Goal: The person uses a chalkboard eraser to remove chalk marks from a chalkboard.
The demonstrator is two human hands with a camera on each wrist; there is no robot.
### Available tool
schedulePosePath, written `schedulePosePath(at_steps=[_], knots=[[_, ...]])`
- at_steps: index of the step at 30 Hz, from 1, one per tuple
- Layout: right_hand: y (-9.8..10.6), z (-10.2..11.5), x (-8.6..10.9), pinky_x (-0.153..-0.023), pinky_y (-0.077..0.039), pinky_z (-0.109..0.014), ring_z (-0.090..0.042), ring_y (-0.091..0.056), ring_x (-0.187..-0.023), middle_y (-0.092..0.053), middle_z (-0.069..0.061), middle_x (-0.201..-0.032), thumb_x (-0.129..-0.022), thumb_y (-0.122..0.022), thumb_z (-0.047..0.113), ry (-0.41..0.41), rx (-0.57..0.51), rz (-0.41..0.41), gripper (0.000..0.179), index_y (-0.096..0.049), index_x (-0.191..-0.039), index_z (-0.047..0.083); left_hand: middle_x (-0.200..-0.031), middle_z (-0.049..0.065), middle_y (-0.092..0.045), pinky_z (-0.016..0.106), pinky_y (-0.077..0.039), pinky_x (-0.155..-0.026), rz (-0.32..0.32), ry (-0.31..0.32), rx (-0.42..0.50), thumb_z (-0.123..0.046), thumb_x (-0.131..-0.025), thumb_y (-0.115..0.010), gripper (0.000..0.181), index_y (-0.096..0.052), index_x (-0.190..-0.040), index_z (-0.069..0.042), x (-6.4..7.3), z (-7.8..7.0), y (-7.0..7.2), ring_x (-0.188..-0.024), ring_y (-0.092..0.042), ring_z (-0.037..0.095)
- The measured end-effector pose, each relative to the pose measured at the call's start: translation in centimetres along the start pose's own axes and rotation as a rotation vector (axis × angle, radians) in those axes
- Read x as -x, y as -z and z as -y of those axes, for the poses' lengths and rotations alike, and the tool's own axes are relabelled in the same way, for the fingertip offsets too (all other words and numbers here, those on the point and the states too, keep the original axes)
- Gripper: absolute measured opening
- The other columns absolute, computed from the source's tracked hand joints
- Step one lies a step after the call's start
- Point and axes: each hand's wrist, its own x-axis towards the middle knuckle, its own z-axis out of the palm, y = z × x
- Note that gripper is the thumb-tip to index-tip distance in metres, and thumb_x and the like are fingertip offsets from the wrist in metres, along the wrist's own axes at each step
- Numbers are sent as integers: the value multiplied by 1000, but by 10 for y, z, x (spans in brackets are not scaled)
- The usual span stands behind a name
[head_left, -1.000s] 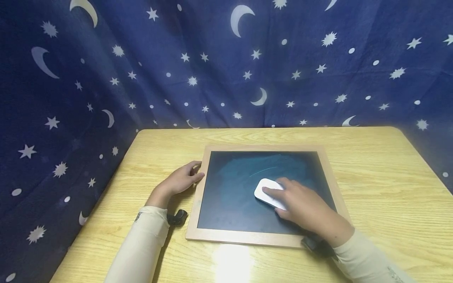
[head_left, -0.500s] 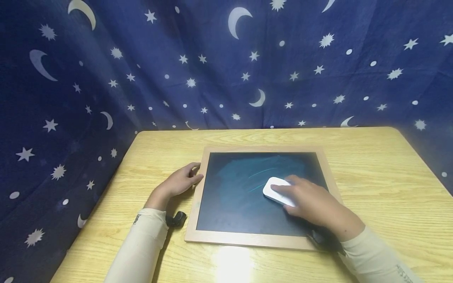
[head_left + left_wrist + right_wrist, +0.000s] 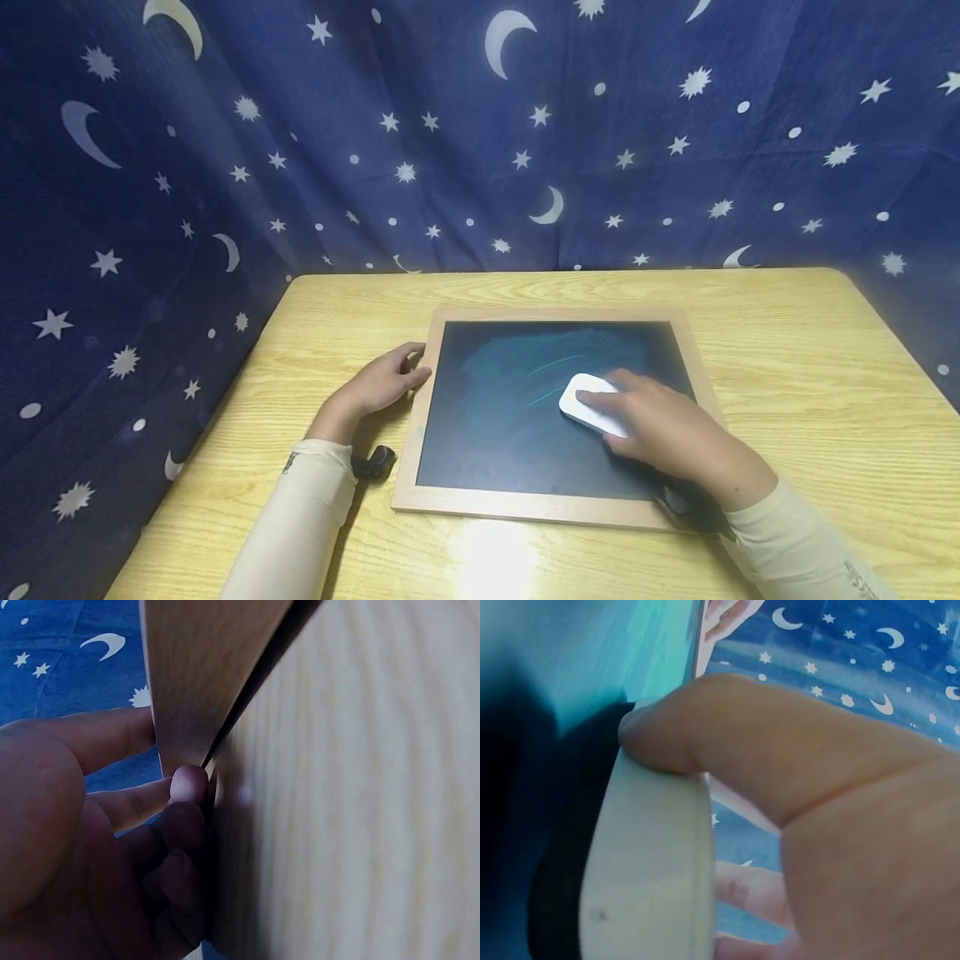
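Observation:
A chalkboard [image 3: 487, 450] in a light wooden frame lies on the table, its dark surface smeared with teal chalk dust and marked by thin chalk streaks. At its left side my left hand [image 3: 378, 383] grips the frame edge, thumb at the top and curled fingers against the side, as the left wrist view shows. My right hand [image 3: 667, 425] holds a white chalkboard eraser [image 3: 588, 404] on the right half of the board. In the right wrist view the thumb presses the white body of the eraser [image 3: 649, 862], whose dark pad faces the board.
The wood-grain table [image 3: 810, 400] extends around the board on all sides. A dark blue curtain [image 3: 450, 125] with moons and stars hangs behind the table and along its left side. Each wrist wears a small black camera [image 3: 375, 462].
My right hand has slid the eraser slightly to the right over the board, then nearly stopped. A second chalk streak shows left of the eraser. My left hand has stayed in place.

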Motion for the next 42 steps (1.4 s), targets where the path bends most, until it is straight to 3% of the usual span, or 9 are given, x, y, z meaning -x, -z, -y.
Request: schedulePosePath(at_steps=[7, 16, 23, 30, 37, 42], knots=[[-5, 10, 0, -81, -55, -46, -31, -66, -97, -64, -17, -119, -77, -81, 17, 25, 1, -3, 50, -71, -127, 19, -131, 20, -59, 55, -42, -104, 2, 2, 3, -39, -103, -54, 61, -35, -156, -15, 0, 0, 0, -122, -57, 35], [-14, 25, -1, -75, -56, -45, -30, -64, -97, -62, -15, -123, -79, -81, 22, 53, 43, -14, 52, -69, -130, 23, -118, 14, -62, 49, -46, -97, -2, -9, -13, -39, -103, -54, 60, -36, -155, -14, -2, 0, -2, -106, -60, 27], [-19, 34, -1, -81, -56, -47, -32, -64, -102, -61, -16, -128, -82, -81, 27, 80, 39, 21, 55, -65, -134, 26, -123, 16, -62, 52, -45, -100, 0, -4, -8, -39, -103, -53, 60, -36, -155, -15, -1, -1, -2, -113, -59, 30], [-24, 38, -3, -83, -55, -49, -34, -64, -104, -60, -16, -130, -83, -81, 29, 122, 21, 16, 56, -64, -136, 25, -121, 15, -62, 51, -45, -99, 2, 2, -2, -39, -103, -53, 59, -36, -155, -16, -1, -2, -2, -109, -60, 29], [-26, 41, -5, -84, -55, -50, -35, -64, -105, -58, -17, -132, -85, -79, 32, 141, 14, 30, 57, -62, -139, 26, -108, 10, -62, 42, -47, -87, 13, 6, 1, -39, -104, -53, 61, -34, -156, -15, -1, 0, 0, -93, -59, 22], [-27, 42, -5, -82, -55, -50, -36, -64, -105, -58, -16, -133, -85, -79, 31, 136, 13, 38, 58, -61, -139, 27, -104, 8, -63, 40, -47, -86, 14, 4, 3, -39, -104, -53, 61, -34, -156, -14, 0, 0, 1, -90, -59, 21]])
